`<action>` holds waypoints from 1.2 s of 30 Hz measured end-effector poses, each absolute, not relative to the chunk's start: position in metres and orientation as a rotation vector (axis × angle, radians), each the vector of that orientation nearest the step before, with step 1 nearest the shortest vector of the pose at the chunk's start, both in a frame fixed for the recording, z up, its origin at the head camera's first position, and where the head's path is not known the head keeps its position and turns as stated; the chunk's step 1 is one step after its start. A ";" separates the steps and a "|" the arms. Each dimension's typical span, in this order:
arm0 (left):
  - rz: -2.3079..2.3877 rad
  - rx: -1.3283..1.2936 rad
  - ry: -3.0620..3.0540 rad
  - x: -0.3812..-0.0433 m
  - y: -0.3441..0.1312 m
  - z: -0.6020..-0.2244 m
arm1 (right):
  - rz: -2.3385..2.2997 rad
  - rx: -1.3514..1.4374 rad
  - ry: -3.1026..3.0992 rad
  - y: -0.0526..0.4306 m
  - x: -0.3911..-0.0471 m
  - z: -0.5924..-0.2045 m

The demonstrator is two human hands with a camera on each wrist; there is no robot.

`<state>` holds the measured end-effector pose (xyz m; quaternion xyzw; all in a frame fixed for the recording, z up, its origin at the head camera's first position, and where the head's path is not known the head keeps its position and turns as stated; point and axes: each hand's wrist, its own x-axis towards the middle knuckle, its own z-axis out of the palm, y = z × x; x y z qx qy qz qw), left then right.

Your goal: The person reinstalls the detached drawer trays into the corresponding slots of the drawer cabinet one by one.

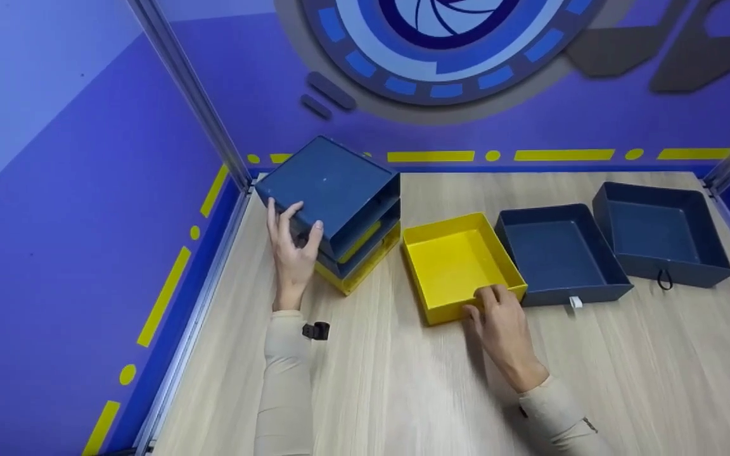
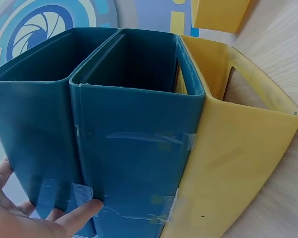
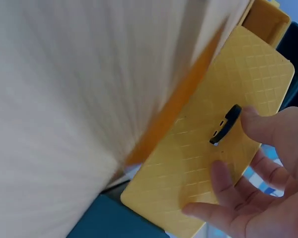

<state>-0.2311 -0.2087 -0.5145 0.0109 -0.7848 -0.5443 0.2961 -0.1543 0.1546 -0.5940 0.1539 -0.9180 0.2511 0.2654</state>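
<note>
A stack of drawer casings stands turned at an angle at the back left, with two dark blue casings [image 1: 327, 180] over a yellow casing [image 1: 347, 284]. Against the blue side wall rests my left hand [image 1: 292, 253], fingers spread. In the left wrist view, its fingertips touch near clear tape [image 2: 82, 194]. My right hand [image 1: 503, 326] grips the front wall of a yellow drawer [image 1: 450, 269] on the table. Its thumb is outside beside the black loop handle [image 3: 227, 124]; some fingers pass over the rim, while others lie on the front panel.
Right of the yellow drawer sits a dark blue drawer [image 1: 561, 250] with a white tab [image 1: 576, 303]. Farther right is another dark blue drawer [image 1: 659, 231] with a black loop [image 1: 665, 280]. Printed panels [image 1: 447, 136] border the wooden table [image 1: 365, 380] at the back and sides.
</note>
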 end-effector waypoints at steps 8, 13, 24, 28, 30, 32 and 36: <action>-1.418 0.067 -2.128 -0.228 -0.209 -0.504 | 0.675 0.700 -2.343 0.165 -0.141 -0.594; -1.399 0.092 -2.154 -0.221 -0.207 -0.495 | 0.680 0.878 -2.345 0.163 -0.146 -0.596; -1.434 0.097 -2.188 -0.218 -0.200 -0.503 | 0.694 1.047 -2.307 0.154 -0.167 -0.603; -1.440 0.106 -2.181 -0.218 -0.200 -0.505 | 0.716 1.067 -2.297 0.151 -0.173 -0.605; -1.438 0.108 -2.177 -0.218 -0.201 -0.505 | 0.725 1.079 -2.299 0.149 -0.176 -0.606; -1.435 0.106 -2.175 -0.218 -0.201 -0.506 | 0.729 1.091 -2.303 0.147 -0.180 -0.607; -1.426 0.091 -2.173 -0.219 -0.202 -0.506 | 0.740 1.110 -2.301 0.144 -0.186 -0.608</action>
